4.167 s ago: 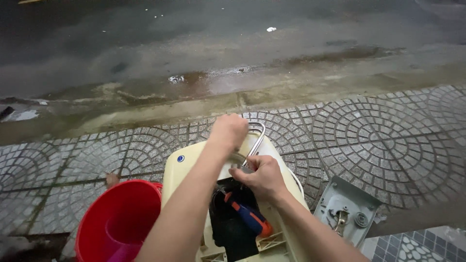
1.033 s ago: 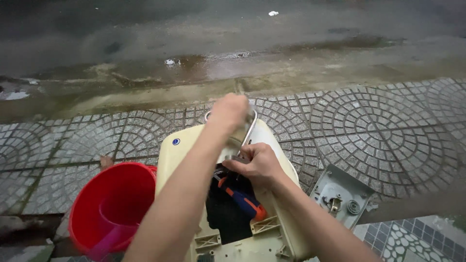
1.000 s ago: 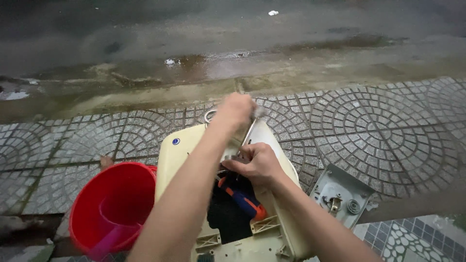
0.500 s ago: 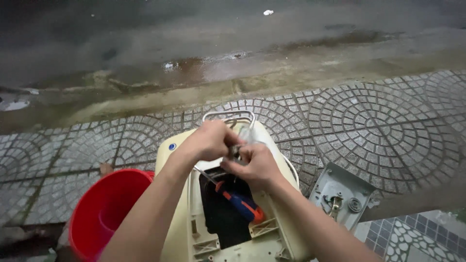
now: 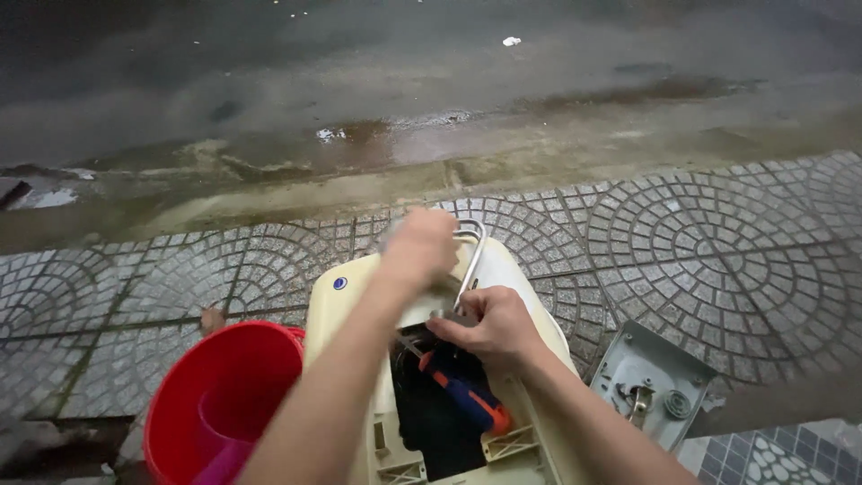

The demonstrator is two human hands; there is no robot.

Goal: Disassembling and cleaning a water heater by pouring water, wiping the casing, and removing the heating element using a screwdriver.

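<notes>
A cream plastic appliance housing (image 5: pixel 346 305) lies open on the paved ground in front of me. My left hand (image 5: pixel 420 244), blurred by motion, is closed around something at the top of the housing, beside a bent metal tube (image 5: pixel 470 251). My right hand (image 5: pixel 489 325) pinches a small metal fitting at the lower end of that tube. Under my right hand, inside the dark opening, rests a screwdriver (image 5: pixel 467 398) with a blue and orange handle. What my left hand grips is hidden by the blur.
A red bucket (image 5: pixel 211 404) stands left of the housing. A grey plastic cover plate (image 5: pixel 653 386) with small metal parts lies on the right. Patterned cobbles surround everything, and a wet road with a puddle (image 5: pixel 386 135) runs beyond the kerb.
My left hand has risen from the housing opening back up to the top of the metal tube. My right hand has stayed at the fitting.
</notes>
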